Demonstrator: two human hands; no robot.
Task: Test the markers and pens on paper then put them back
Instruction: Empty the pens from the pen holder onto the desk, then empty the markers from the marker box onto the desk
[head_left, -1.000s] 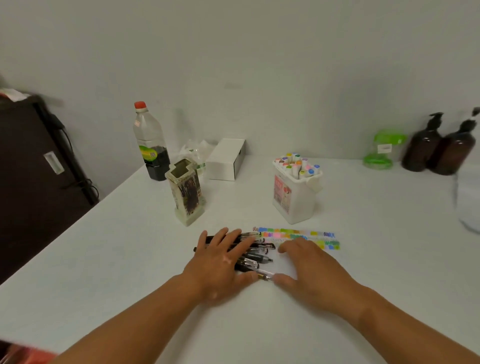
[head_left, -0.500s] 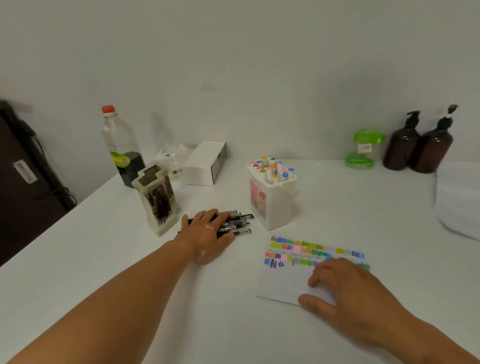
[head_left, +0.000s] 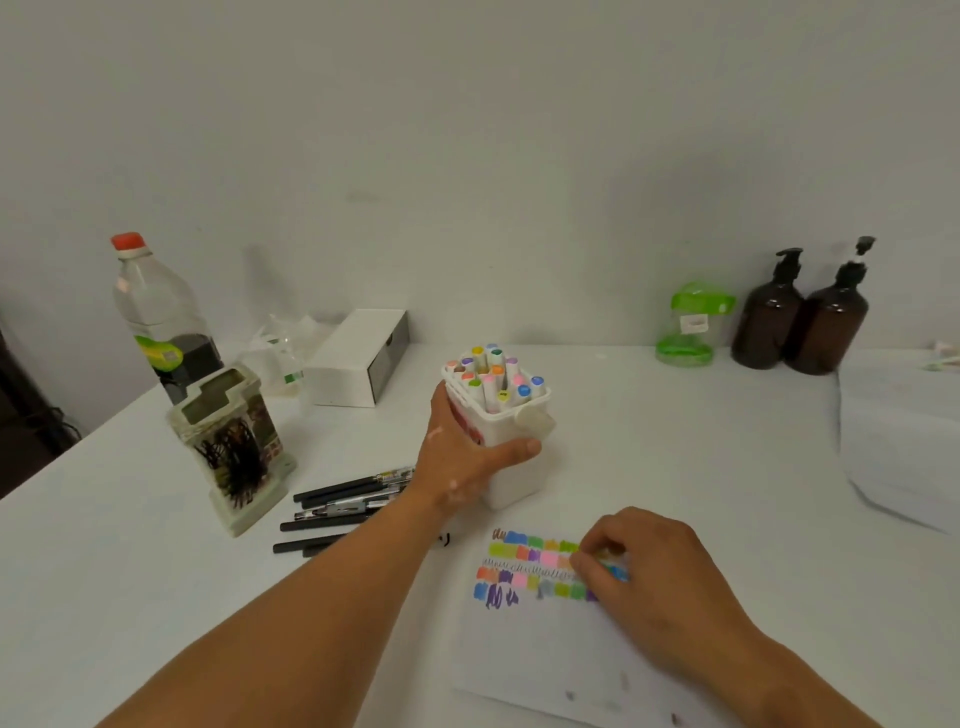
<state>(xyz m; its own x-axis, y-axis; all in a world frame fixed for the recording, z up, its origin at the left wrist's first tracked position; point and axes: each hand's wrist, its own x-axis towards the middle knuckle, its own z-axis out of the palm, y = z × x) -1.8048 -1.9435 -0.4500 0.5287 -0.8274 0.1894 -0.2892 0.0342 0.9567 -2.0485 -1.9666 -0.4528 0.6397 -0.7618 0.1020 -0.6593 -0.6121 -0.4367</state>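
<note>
A white marker box (head_left: 514, 467) stands mid-table, filled with several coloured-cap markers (head_left: 493, 376). My left hand (head_left: 467, 457) grips the box from its left side, thumb across the front. Several black pens (head_left: 343, 506) lie in a loose pile on the table to the left of my left forearm. A white sheet of paper (head_left: 540, 649) with rows of coloured test swatches lies in front of the box. My right hand (head_left: 654, 587) rests on the paper's right part, fingers curled down over the swatches, holding nothing I can see.
A decorated ceramic pen holder (head_left: 234, 447) stands left of the pens. Behind it are a plastic bottle (head_left: 156, 317), a white carton (head_left: 358, 358) and crumpled plastic. A green container (head_left: 691, 325) and two brown pump bottles (head_left: 800, 317) line the back right. White paper stack (head_left: 904, 441) at right.
My left hand left the pile of pens and took hold of the marker box. My right hand slid up the paper onto the swatches.
</note>
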